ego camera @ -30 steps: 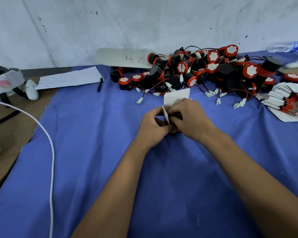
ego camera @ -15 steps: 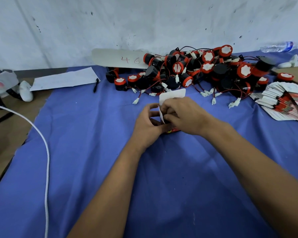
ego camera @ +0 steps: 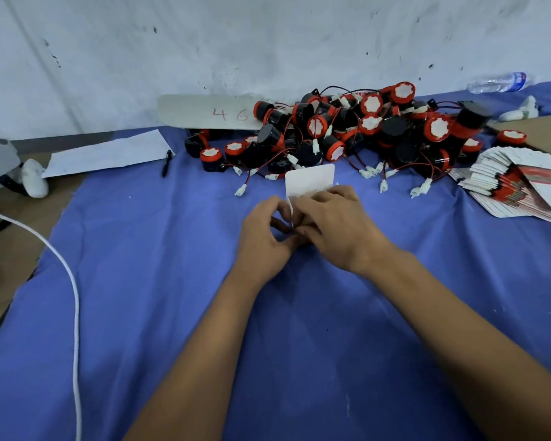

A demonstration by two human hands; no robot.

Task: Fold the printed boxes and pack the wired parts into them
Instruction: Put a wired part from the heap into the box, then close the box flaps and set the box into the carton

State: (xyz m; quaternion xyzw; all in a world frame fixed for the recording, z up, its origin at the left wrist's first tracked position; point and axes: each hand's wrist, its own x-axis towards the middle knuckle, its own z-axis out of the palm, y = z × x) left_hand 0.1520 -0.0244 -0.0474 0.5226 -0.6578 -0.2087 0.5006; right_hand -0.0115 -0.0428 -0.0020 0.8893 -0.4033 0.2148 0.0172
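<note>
Both hands meet at the middle of the blue cloth over one small printed box [ego camera: 310, 181]. Its white flap stands up behind my fingers; the rest of the box is hidden under them. My left hand [ego camera: 266, 232] pinches the box's left side with curled fingers. My right hand [ego camera: 334, 226] covers the box from the right, fingers curled over its edge. A heap of black and red wired parts [ego camera: 363, 135] with white plugs lies just behind, against the wall. A fanned stack of flat printed boxes [ego camera: 519, 186] lies at the right.
A white card marked "46" [ego camera: 210, 113] leans at the wall. A sheet of paper [ego camera: 109, 152] and a black pen [ego camera: 166, 162] lie at the back left. A white cable [ego camera: 74, 281] runs down the left. A plastic bottle [ego camera: 498, 82] lies far right.
The hands stay on the box and keep working its flaps; the right fingers have shifted further over the left edge. The view has moved slightly.
</note>
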